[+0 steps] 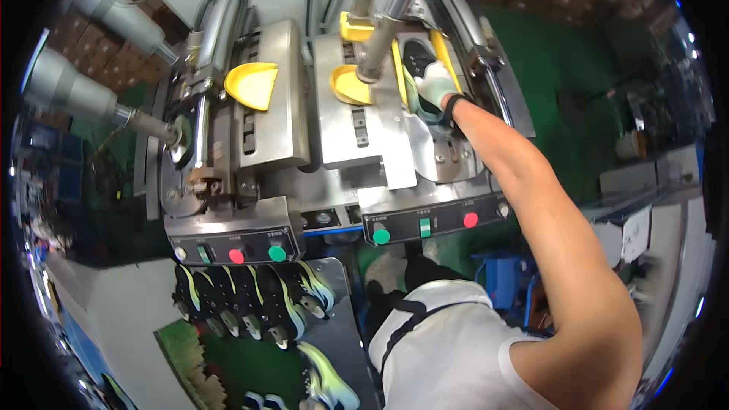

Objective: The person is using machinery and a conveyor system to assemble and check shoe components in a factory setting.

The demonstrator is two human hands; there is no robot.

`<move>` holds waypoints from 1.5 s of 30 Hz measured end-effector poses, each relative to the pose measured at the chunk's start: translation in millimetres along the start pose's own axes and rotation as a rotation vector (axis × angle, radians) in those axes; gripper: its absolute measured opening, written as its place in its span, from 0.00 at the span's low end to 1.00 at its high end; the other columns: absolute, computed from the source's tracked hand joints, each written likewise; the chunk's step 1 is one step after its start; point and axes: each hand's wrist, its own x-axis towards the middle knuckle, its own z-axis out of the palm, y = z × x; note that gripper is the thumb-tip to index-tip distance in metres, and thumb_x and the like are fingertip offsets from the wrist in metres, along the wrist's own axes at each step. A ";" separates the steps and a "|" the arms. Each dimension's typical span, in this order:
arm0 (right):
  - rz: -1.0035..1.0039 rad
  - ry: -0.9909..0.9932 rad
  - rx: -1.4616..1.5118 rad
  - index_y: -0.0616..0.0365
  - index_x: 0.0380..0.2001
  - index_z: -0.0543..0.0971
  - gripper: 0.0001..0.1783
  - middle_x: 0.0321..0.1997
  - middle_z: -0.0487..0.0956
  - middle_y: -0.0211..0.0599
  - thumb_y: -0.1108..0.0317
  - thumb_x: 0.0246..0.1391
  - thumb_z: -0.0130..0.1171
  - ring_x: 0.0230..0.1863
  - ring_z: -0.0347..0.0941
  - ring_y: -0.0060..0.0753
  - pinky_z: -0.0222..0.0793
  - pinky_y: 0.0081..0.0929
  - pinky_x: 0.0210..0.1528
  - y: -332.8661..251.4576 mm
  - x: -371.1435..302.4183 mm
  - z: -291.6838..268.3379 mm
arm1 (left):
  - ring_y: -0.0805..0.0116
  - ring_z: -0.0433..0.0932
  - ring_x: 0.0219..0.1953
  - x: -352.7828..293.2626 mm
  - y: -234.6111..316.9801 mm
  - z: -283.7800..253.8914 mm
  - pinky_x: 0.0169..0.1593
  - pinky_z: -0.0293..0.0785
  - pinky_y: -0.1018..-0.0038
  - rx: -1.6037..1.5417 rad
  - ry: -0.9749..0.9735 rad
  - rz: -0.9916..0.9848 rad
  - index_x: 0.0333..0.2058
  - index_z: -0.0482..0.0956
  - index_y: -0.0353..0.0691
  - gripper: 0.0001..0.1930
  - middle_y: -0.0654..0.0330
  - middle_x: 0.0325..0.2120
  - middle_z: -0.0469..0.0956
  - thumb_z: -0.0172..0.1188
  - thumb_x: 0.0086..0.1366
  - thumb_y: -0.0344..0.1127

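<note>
My right arm reaches up to the right-hand station of a metal press machine (pixel 342 144). In a pale glove with a black band at the wrist, my right hand (pixel 435 82) grips a black shoe (pixel 418 55) with a pale green and bluish sole. The shoe lies between upright yellow pads (pixel 444 53) of that station. The glove and wrist hide part of the shoe, and the fingertips are hard to make out. My left hand is out of sight.
Curved yellow pads (pixel 252 86) sit on the left steel block. Control panels (pixel 437 222) with green and red buttons line the machine's front. A metal shaft (pixel 380 45) slants beside the shoe. Several black shoes (pixel 266 300) with pale soles stand on a rack at lower left.
</note>
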 end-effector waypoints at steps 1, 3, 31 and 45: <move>0.043 0.018 -0.033 0.77 0.55 0.79 0.38 0.51 0.84 0.69 0.48 0.57 0.67 0.55 0.84 0.63 0.80 0.47 0.59 9.2 6.4 8.3 | 0.52 0.78 0.59 3.4 -51.6 -13.1 0.65 0.72 0.61 0.037 0.122 -0.043 0.65 0.70 0.23 0.27 0.41 0.59 0.79 0.59 0.79 0.40; -0.063 0.015 -0.123 0.74 0.53 0.83 0.36 0.52 0.84 0.70 0.48 0.57 0.65 0.55 0.84 0.63 0.80 0.48 0.60 9.3 11.5 18.2 | 0.49 0.78 0.62 -0.1 -104.9 -16.2 0.67 0.72 0.59 0.198 0.335 -0.067 0.67 0.69 0.22 0.29 0.38 0.61 0.77 0.59 0.79 0.42; -0.743 -0.438 0.219 0.73 0.73 0.66 0.61 0.69 0.76 0.68 0.39 0.49 0.78 0.70 0.74 0.61 0.67 0.42 0.74 -204.2 -502.0 213.0 | 0.60 0.78 0.60 176.8 -271.2 124.9 0.66 0.73 0.62 -0.645 0.383 0.132 0.71 0.54 0.32 0.43 0.49 0.60 0.74 0.71 0.64 0.28; -0.368 -1.319 0.787 0.63 0.56 0.81 0.22 0.51 0.84 0.36 0.80 0.58 0.70 0.49 0.81 0.32 0.80 0.34 0.54 -159.8 -692.7 110.0 | 0.59 0.78 0.57 79.3 -325.6 78.7 0.65 0.73 0.64 -0.758 0.576 -0.001 0.66 0.64 0.29 0.36 0.47 0.55 0.78 0.71 0.64 0.34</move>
